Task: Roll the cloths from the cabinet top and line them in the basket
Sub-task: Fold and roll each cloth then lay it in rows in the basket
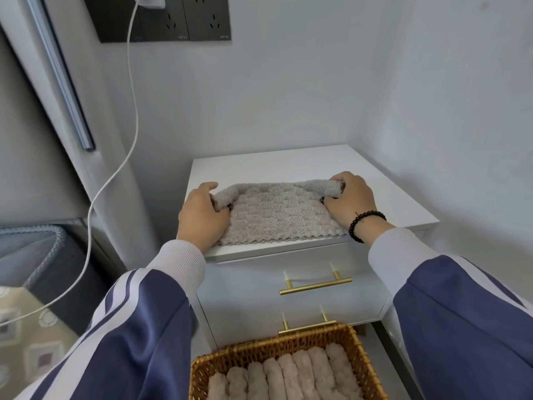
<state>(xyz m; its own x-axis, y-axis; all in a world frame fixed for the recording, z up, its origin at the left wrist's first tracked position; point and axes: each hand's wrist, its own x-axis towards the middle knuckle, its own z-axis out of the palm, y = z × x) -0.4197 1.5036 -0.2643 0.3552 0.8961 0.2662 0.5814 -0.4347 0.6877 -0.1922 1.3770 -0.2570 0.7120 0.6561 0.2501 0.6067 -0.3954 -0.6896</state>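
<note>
A beige textured cloth (277,215) lies on the white cabinet top (288,166), its far edge curled into a partial roll. My left hand (202,215) grips the roll's left end, fingers curled round it. At the right end my right hand (350,202), with a black bead bracelet at the wrist, grips the roll the same way. Below, in front of the cabinet, a wicker basket (356,346) holds several rolled beige cloths (285,376) lined side by side.
The cabinet has two drawers with gold bar handles (315,284). White walls close in behind and to the right. A white charging cable (115,174) hangs from a dark wall socket panel (184,18) at upper left. A grey upholstered piece (34,249) stands at left.
</note>
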